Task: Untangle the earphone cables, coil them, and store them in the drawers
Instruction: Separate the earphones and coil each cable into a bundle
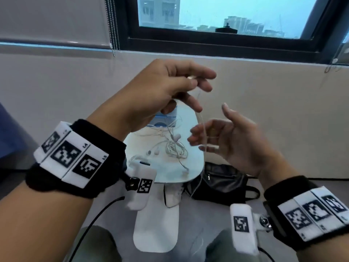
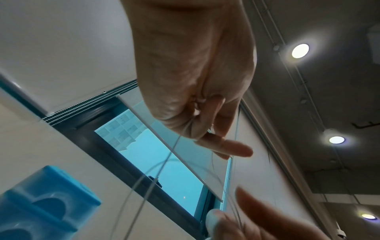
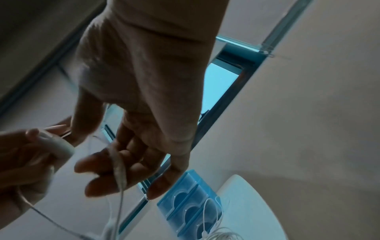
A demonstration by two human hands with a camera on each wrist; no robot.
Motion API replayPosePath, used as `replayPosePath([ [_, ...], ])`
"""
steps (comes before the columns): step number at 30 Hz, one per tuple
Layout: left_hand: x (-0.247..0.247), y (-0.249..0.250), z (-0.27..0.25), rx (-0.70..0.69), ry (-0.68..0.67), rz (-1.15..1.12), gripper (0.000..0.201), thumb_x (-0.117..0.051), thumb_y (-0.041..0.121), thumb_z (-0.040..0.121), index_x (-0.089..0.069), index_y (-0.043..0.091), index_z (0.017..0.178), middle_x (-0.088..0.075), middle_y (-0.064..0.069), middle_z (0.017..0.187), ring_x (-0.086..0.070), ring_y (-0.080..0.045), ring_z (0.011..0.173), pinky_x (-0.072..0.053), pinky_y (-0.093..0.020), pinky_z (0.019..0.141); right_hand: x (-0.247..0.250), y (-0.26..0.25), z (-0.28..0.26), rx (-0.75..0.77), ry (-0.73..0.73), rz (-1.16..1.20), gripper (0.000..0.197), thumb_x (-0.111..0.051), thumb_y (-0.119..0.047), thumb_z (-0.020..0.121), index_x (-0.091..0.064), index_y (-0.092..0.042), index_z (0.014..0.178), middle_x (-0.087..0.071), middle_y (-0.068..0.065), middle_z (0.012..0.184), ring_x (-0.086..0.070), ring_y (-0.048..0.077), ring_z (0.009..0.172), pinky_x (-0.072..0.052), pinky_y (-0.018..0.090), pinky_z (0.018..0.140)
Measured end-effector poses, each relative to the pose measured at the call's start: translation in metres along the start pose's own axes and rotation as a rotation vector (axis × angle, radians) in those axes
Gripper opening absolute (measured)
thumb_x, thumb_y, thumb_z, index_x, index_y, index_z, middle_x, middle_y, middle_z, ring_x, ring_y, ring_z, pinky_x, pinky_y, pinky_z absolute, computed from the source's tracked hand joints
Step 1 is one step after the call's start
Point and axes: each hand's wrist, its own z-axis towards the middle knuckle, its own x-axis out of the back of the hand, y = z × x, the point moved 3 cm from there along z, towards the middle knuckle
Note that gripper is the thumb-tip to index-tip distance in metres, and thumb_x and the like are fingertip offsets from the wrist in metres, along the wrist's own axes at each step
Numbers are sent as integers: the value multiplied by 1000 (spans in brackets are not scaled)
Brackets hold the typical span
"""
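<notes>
Held cable: a thin white earphone cable (image 1: 200, 118) hangs in the air between my two hands, above the worktop. It runs down from my left hand, passes across the fingers of my right hand, and trails on below the worktop edge. It is blurred in the head view.

Cable end: in the right wrist view a white, rounded piece (image 3: 55, 144) sits in my left fingers; I cannot tell which part of the earphone it is.

Tangle: more white earphone cables (image 1: 171, 146) lie in a loose knot on the worktop, with several earbuds showing around it.

Drawers: a small blue drawer unit (image 1: 164, 118) stands at the far end of the worktop, partly hidden behind my left hand. In the right wrist view a white cable loop lies against its front.

Left hand: my left hand (image 1: 166, 91) is raised, back toward me, thumb and forefinger pinching the cable near its top; the other fingers are loosely curled.

Right hand: my right hand (image 1: 232, 137) is lower and to the right, palm turned toward the left hand. Its fingers (image 3: 115, 164) are relaxed and slightly bent, with the cable draped over them, not gripped.

Worktop: a small, pale, rounded worktop (image 1: 196, 163) sits in front of my knees.

Around: a black bag (image 1: 221, 180) lies on the floor just beyond the worktop, below a window (image 1: 222, 16).
</notes>
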Motion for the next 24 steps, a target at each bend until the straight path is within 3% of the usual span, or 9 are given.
replayPosePath([
  [2, 2, -12, -7, 37, 5, -7, 31, -50, 2, 105, -71, 15, 122, -76, -4, 110, -73, -17, 74, -24, -18, 42, -14, -1, -4, 23, -76, -119, 41, -59, -42, 93, -72, -4, 86, -65, 17, 84, -61, 27, 77, -47, 42, 86],
  [5, 11, -31, -20, 74, 34, 13, 32, -52, 2, 104, -71, 19, 122, -76, -1, 108, -71, -14, 69, -24, -19, 44, -14, 3, 7, -17, 32, -349, 30, -60, -26, 98, -65, -4, 78, -47, 7, 63, -44, 19, 58, -48, 34, 67],
  [9, 28, -67, -46, 131, 130, 2, 39, -59, -1, 99, -67, 25, 126, -77, -4, 105, -69, -16, 69, -35, -19, 46, -6, -16, 21, -16, 227, -531, 38, -51, -26, 107, -64, -9, 76, -28, -1, 58, -25, 15, 51, -28, 27, 48],
  [11, 30, -88, -62, 213, 118, -44, 44, -65, 2, 96, -62, 29, 131, -76, -8, 103, -65, -16, 66, -43, -20, 49, -12, -33, 22, 29, 250, -598, 35, -57, -24, 104, -66, -7, 75, -30, -5, 54, -24, 14, 51, -21, 26, 48],
  [13, 29, -106, -74, 300, 70, -56, 50, -72, 9, 93, -59, 34, 134, -74, -9, 99, -59, -14, 62, -45, -21, 51, -23, -49, 22, 77, 237, -692, 31, -63, -24, 99, -68, -6, 74, -35, -5, 54, -29, 14, 53, -24, 27, 50],
  [16, 25, -119, -78, 369, -16, -22, 52, -77, 15, 89, -60, 38, 133, -60, -6, 83, -46, -12, 60, -40, -20, 51, -41, -65, 27, 105, 238, -855, 24, -73, -25, 91, -71, -6, 78, -48, -10, 49, -41, 11, 53, -32, 29, 56],
  [19, 20, -124, -76, 408, -101, 5, 44, -76, 18, 91, -64, 33, 131, -44, -6, 72, -35, -10, 56, -33, -18, 48, -60, -74, 37, 125, 255, -914, 20, -77, -22, 87, -71, -4, 81, -56, -14, 49, -48, 5, 60, -38, 23, 59],
  [22, 21, -120, -73, 402, -174, 65, 17, -69, 23, 97, -75, 17, 111, -31, 3, 61, -26, -8, 51, -26, -17, 45, -76, -81, 47, 187, 294, -888, 23, -76, -27, 86, -72, -7, 78, -56, -2, 63, -46, 13, 65, -39, 30, 61],
  [24, 26, -117, -73, 427, -203, 78, 24, -64, 29, 100, -77, 10, 94, -28, 7, 56, -22, -10, 49, -22, -20, 44, -80, -88, 54, 271, 378, -891, 23, -74, -28, 86, -73, -9, 73, -55, -7, 54, -47, 7, 57, -41, 24, 57],
])
